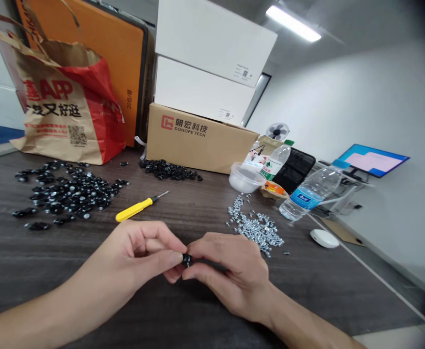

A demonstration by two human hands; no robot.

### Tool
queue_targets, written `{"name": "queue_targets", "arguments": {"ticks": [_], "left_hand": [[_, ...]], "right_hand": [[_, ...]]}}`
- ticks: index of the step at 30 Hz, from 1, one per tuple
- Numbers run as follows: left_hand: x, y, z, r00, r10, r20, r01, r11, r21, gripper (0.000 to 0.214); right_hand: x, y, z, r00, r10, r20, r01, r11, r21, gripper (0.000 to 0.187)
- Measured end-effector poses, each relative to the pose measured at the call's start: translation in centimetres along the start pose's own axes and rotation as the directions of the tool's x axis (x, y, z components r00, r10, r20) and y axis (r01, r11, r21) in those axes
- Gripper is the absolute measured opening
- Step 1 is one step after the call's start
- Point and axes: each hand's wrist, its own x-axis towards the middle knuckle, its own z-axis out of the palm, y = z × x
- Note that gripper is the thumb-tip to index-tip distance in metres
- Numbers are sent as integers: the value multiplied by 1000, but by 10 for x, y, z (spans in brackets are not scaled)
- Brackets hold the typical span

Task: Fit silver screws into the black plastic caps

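Plastic fitting, small, black, glossy

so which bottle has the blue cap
The clear bottle nearer you: its cap is blue. The other bottle, beside the plastic tub, has a green cap.
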Motion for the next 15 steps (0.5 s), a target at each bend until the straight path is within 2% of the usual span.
{"name": "queue_targets", "arguments": {"ticks": [2, 7, 15], "left_hand": [[-1, -1, 1, 1000, 2, -8, -2, 1000, 2, 6], [1, -6, 1, 999, 33, -41, -35, 999, -37, 10], [9, -9, -2, 994, 40, -105, -42, 999, -15, 14]], "right_hand": [[1, 0, 0, 1000, -4, -6, 4, 1000, 8, 6], [7, 5, 0, 994, 110, -19, -108, 992, 72, 7], [5, 11, 3, 959, 252, -128, -231, 960, 159, 11]]}}
